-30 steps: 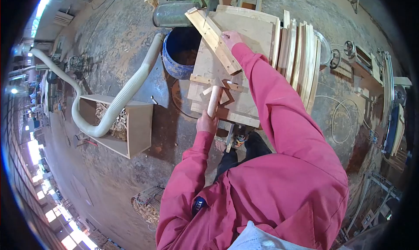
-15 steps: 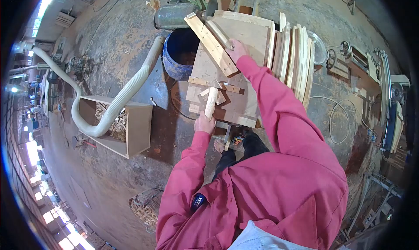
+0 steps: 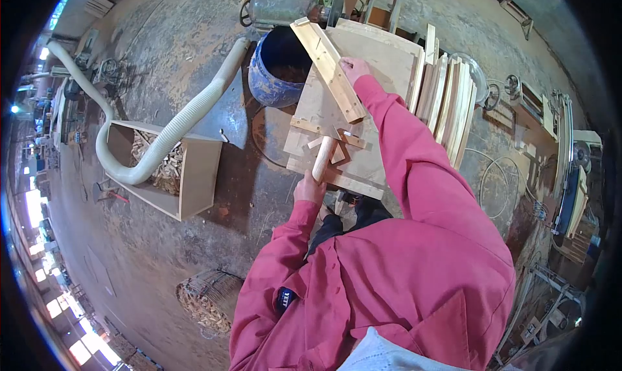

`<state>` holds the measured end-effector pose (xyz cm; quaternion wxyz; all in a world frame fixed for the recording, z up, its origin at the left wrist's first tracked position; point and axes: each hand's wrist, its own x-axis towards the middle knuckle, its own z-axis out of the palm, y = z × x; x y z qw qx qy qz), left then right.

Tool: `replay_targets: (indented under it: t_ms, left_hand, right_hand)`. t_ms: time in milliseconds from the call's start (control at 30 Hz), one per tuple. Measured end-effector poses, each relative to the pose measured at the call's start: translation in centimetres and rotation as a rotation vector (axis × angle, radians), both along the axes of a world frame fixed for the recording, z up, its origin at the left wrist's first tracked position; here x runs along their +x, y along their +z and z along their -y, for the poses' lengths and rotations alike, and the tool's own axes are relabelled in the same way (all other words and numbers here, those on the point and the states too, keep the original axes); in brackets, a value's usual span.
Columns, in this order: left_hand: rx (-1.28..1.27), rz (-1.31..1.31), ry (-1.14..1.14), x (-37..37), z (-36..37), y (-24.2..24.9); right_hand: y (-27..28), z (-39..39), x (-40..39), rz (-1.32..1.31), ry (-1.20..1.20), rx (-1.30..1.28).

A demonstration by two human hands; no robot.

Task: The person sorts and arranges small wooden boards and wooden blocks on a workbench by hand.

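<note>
My left hand [image 3: 310, 188] is closed round the near end of a short, thick piece of pale wood [image 3: 324, 157]. That piece points away from me over the front of the worktable [image 3: 383, 63]. With bent fingers, my right hand [image 3: 356, 70] grips the right edge of a long wooden board [image 3: 332, 74], which lies slantwise across the table and has small dark holes near its near end. My right fingertips are partly hidden. Between the two hands, small wooden blocks [image 3: 337, 153] and a wooden crosspiece [image 3: 310, 125] are on the tabletop.
Long wooden strips [image 3: 447, 95] stand along the table's right side. To the left are a blue drum [image 3: 269, 86], a ribbed hose [image 3: 188, 118] and a box [image 3: 199, 176] with wood offcuts. A green machine [image 3: 278, 9] stands behind; a wire basket [image 3: 206, 300] is at lower left.
The right hand has drawn a wooden strip in against the long board and now grips at its edge. The left hand still holds the short piece. The whole view has shifted slightly.
</note>
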<state>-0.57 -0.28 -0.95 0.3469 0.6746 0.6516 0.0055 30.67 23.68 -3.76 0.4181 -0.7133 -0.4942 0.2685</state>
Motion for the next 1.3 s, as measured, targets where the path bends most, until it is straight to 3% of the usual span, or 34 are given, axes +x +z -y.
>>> replay_targets:
  t_ms: [67, 167, 400, 500, 600, 767, 867, 1000, 1100, 1167, 1300]
  left_hand:
    - [-0.014, -0.012, 0.001, 0.3, -0.3, 0.8]
    - [-0.021, -0.017, 0.005, 1.0, -0.8, 1.3]
    - [0.011, -0.045, -0.006, 2.5, -2.5, 0.1]
    - [0.052, -0.037, -0.006, 3.6, -3.5, -0.1]
    - [0.041, -0.044, -0.021, 4.9, -4.9, 0.1]
    - [0.138, -0.015, -0.023, 6.4, -6.2, -0.1]
    - [0.172, -0.014, -0.013, 6.4, -6.3, -0.4]
    - [0.13, -0.045, -0.043, 5.9, -5.7, 0.0]
    - [0.091, -0.043, 0.002, 5.0, -4.6, -0.6]
    - [0.076, -0.053, 0.023, 4.5, -4.0, 0.5]
    - [0.097, 0.013, 0.029, 2.5, -2.2, 0.5]
  right_hand:
    - [-1.4, -1.0, 0.4, 0.134, -0.013, 0.041]
    - [0.7, -0.6, 0.1, 0.075, -0.016, -0.012]
    - [-0.7, -2.8, 2.3, 0.009, 0.01, 0.028]
    - [-1.8, -4.7, 3.5, 0.093, 0.01, 0.114]
    - [-2.0, -6.3, 4.8, 0.017, 0.003, 0.095]
    - [0.6, -7.1, 6.4, 0.135, -0.105, -0.1]
    - [-2.0, -7.9, 8.1, 0.2, -0.172, -0.078]
    - [0.3, -3.5, 6.8, 0.23, -0.257, -0.04]
    - [1.0, -0.1, 4.9, 0.35, -0.133, 0.076]
    - [-2.0, 0.7, 4.5, 0.146, -0.129, 0.135]
    - [1.9, 4.8, 2.2, 0.213, -0.048, -0.011]
